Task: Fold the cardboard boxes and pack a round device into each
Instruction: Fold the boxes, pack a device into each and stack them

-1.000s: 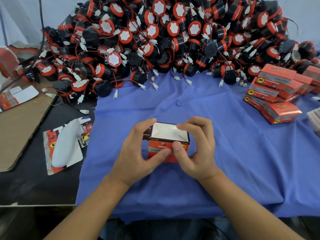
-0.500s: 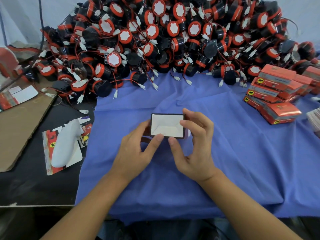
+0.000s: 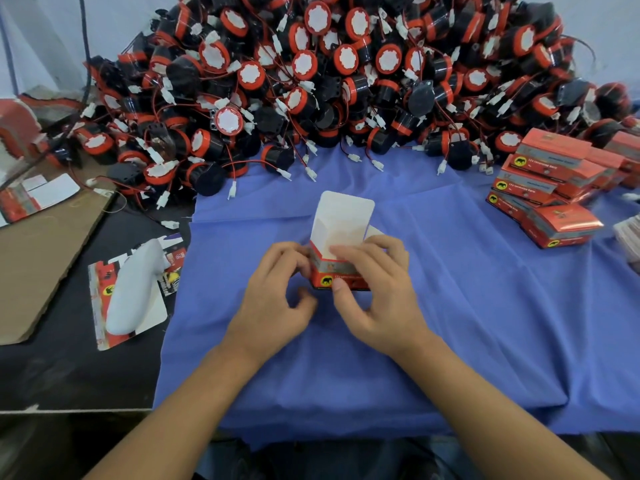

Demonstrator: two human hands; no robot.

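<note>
A small red cardboard box (image 3: 341,271) stands upright on the blue cloth (image 3: 450,306) in the middle, its white lid flap (image 3: 343,216) raised and pointing away from me. My right hand (image 3: 377,292) grips the box, thumb on its front face and fingers over its top right edge. My left hand (image 3: 277,292) touches the box's left side with curled fingers. A big heap of round black and red devices (image 3: 346,81) with white connectors fills the back of the table.
Several closed red boxes (image 3: 550,188) are stacked at the right. A white moulded object on a red printed card (image 3: 131,289) lies on the dark table at left, beside a sheet of brown cardboard (image 3: 38,258). More flat cards (image 3: 34,195) lie at far left.
The box was turned over from its folded white end facing up to standing upright with the lid flap open. Both hands came lower and closer to me with it.
</note>
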